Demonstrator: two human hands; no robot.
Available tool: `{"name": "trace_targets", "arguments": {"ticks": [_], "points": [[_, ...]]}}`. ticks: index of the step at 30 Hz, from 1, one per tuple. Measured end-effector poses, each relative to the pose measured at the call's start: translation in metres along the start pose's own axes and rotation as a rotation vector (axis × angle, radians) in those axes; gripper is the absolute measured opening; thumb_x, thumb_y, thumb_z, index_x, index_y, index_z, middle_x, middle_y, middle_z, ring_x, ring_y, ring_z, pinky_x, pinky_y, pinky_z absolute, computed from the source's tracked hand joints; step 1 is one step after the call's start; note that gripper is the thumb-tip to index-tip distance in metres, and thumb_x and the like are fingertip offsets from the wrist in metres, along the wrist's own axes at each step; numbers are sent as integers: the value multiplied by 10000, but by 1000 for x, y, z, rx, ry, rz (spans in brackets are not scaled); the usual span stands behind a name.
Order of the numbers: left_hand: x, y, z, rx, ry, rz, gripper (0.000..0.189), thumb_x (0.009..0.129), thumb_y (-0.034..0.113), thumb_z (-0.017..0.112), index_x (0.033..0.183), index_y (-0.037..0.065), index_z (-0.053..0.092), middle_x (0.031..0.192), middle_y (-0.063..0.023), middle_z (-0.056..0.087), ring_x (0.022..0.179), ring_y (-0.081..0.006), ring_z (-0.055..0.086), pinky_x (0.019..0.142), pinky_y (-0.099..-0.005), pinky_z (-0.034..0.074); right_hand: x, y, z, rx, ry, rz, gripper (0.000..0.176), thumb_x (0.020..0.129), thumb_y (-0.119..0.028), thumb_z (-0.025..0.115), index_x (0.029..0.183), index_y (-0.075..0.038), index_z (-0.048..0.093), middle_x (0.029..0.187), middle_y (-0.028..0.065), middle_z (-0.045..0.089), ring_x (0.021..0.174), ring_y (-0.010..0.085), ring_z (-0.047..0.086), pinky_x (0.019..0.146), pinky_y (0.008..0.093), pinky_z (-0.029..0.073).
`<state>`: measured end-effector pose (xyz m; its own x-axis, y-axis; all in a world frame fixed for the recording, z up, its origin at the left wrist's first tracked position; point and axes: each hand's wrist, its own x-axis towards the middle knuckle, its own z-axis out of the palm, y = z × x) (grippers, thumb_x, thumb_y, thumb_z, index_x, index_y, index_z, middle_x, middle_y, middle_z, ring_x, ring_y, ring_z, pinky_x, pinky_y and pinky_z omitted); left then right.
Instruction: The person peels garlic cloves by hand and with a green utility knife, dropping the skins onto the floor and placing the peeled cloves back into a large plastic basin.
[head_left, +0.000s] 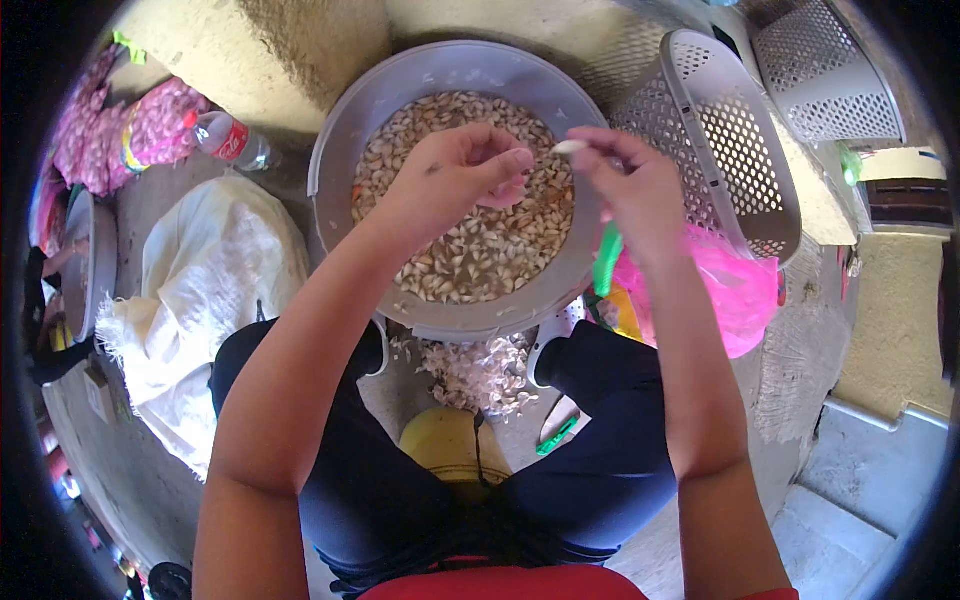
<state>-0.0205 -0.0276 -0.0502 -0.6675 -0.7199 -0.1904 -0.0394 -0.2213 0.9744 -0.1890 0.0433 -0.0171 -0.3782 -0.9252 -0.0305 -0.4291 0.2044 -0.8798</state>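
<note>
My right hand (635,185) is at the right side of a big grey basin (335,130), a pale garlic clove (570,147) pinched at its fingertips. Just below that hand, a green handle (607,258) sticks out beside the basin's rim. My left hand (465,170) hangs over the middle of the basin with thumb and fingers curled together; I cannot tell what is between them. Many garlic cloves (470,255) fill the basin, lying in cloudy water.
Grey perforated baskets (790,190) stand at the right, above a pink plastic bag (735,300). Garlic skins (480,375) and a green-handled tool (557,437) lie between my feet, near a yellow bucket (450,440). Leftward are a white sack (225,240), a Coca-Cola bottle (232,142) and net bags (165,115).
</note>
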Motion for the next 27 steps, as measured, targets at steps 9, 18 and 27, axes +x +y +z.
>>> {"name": "trace_targets", "arguments": {"ticks": [9,18,27], "points": [[-8,-2,-2,134,-47,-16,262,832,254,558,908,4,563,733,-33,576,676,-84,549,644,-213,460,38,66,-151,-33,743,124,394,749,-85,533,1142,-64,520,661,34,598,399,47,385,377,219,323],[0,-16,-11,302,0,-1,202,831,190,534,894,0,568,747,-40,581,695,-99,551,652,-229,449,-1,21,-53,-238,-290,57,234,734,-154,488,895,-71,637,612,34,563,528,94,525,513,247,420],[-15,-15,-6,-29,-256,-278,208,820,167,499,967,34,560,830,-69,578,776,-163,564,747,-281,461,-48,16,13,-253,-451,56,406,750,-168,612,1126,-70,497,790,83,622,698,171,586,665,301,448]]}}
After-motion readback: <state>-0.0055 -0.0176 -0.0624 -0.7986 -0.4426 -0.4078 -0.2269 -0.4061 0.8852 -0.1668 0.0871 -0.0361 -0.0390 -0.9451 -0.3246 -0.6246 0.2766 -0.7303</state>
